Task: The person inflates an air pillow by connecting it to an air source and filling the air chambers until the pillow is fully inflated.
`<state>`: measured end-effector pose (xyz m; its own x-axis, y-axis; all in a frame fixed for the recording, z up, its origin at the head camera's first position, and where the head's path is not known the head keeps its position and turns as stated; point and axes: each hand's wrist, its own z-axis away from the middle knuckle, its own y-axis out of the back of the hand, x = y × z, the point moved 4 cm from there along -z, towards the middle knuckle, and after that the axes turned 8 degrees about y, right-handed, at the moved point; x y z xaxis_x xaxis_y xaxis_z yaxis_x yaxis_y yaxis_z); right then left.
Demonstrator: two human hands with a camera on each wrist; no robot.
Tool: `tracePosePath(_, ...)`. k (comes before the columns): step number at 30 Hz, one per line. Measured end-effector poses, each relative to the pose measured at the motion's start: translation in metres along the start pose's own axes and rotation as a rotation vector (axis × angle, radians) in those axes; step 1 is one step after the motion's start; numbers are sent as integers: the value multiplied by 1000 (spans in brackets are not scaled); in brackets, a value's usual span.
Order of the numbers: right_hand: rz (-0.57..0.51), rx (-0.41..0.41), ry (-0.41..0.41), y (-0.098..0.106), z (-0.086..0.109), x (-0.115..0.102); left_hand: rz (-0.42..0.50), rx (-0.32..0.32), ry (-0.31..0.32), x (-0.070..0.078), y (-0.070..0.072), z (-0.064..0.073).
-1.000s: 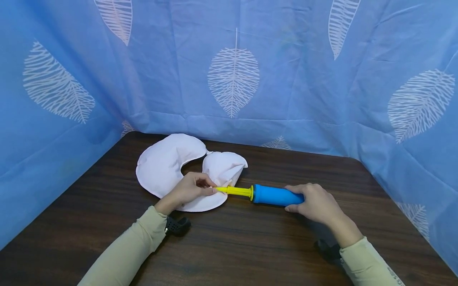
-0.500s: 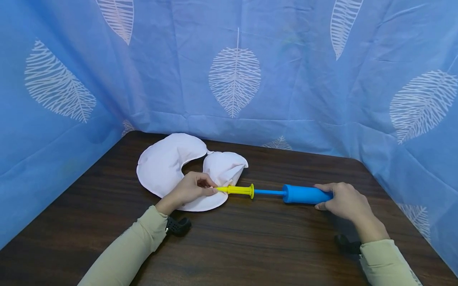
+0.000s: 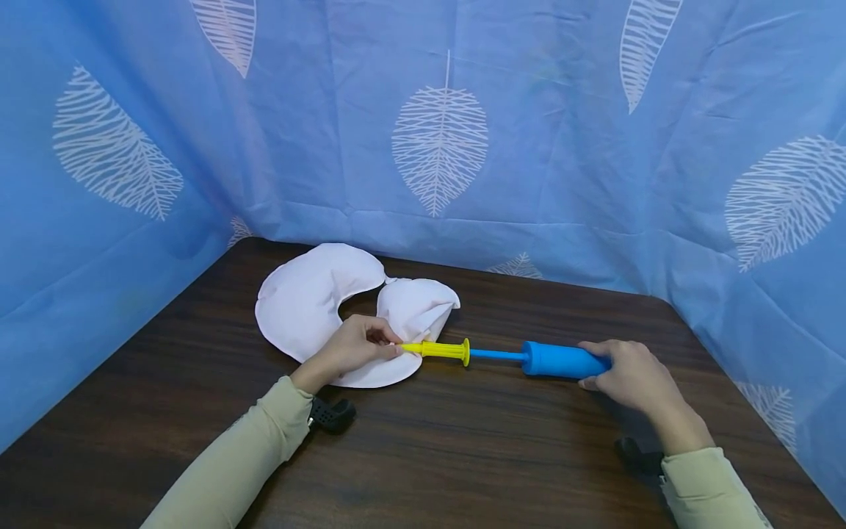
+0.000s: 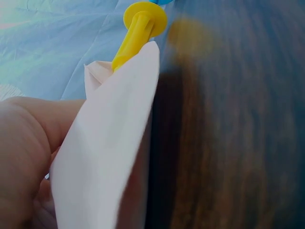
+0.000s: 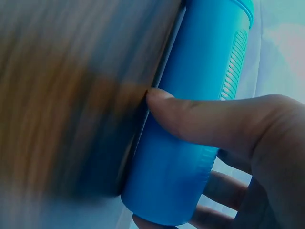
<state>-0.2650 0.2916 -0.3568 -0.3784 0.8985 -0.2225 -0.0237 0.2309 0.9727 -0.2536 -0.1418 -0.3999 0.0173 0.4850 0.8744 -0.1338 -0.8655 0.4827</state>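
A white, partly inflated U-shaped neck pillow (image 3: 297,305) lies on the table, its right arm creased. My left hand (image 3: 353,344) pinches the pillow's near part, where the tapered yellow tip of a hand pump meets it; fabric and fingers hide the joint. In the left wrist view the pump's yellow end (image 4: 136,38) comes out from behind a fabric fold (image 4: 107,138). My right hand (image 3: 637,376) grips the far end of the pump's blue barrel (image 3: 558,360), the thumb lying across it in the right wrist view. Between barrel and yellow flange, a thin blue rod (image 3: 497,355) shows.
The dark wooden table (image 3: 463,455) has rounded far corners. Blue curtains (image 3: 542,147) with white leaf prints hang behind it and along both sides. A black wrist strap piece (image 3: 333,415) sits under the left sleeve.
My right hand has drawn the blue barrel to the right, away from the yellow flange, baring the rod; over the last half second it stays about there. The left hand keeps its pinch.
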Motion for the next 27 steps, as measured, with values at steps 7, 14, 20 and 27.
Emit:
tracePosePath(7,16,23,119,-8,-6,-36,25,-6,-21,1,0,0)
tracePosePath(14,17,46,197,-15,-9,-62,31,-9,-27,1,-3,0)
tracePosePath(20,17,39,199,-17,-9,-66,16,-15,-34,3,-5,0)
tracePosePath(27,11,39,180,-14,-7,-57,-1,-5,-32,4,-5,1)
